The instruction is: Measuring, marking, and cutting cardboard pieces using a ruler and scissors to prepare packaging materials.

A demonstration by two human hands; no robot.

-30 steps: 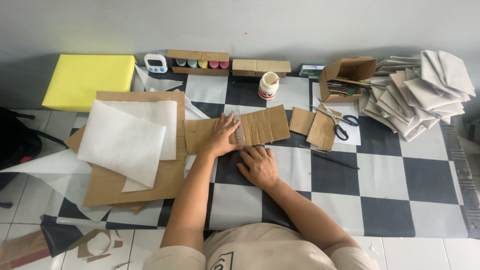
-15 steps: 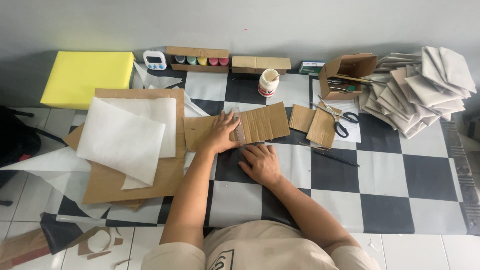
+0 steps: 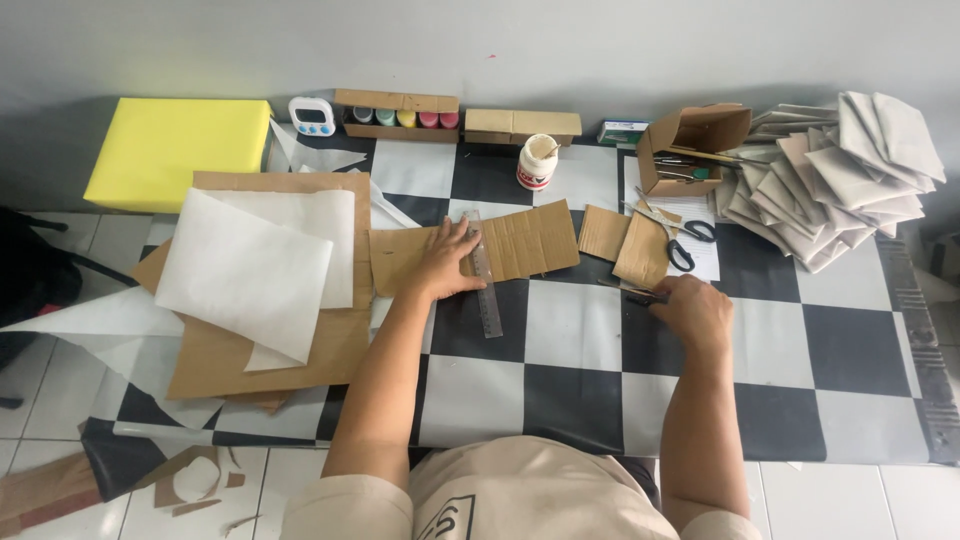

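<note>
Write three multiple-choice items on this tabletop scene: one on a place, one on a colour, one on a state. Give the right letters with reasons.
1. Where does the left hand rest?
A. on the yellow block
B. on the cardboard strip beside the ruler
C. on the scissors

2. What colour is the large flat block at the table's far left corner?
A. yellow
B. red
C. blue

3. How is the small cardboard box near the folded paper stack?
A. taped shut
B. crushed flat
C. open, with tools inside

Answers: B, the palm lies flat on the brown strip next to the ruler; A, the block is bright yellow; C, its flap stands up and slim tools show within.
</note>
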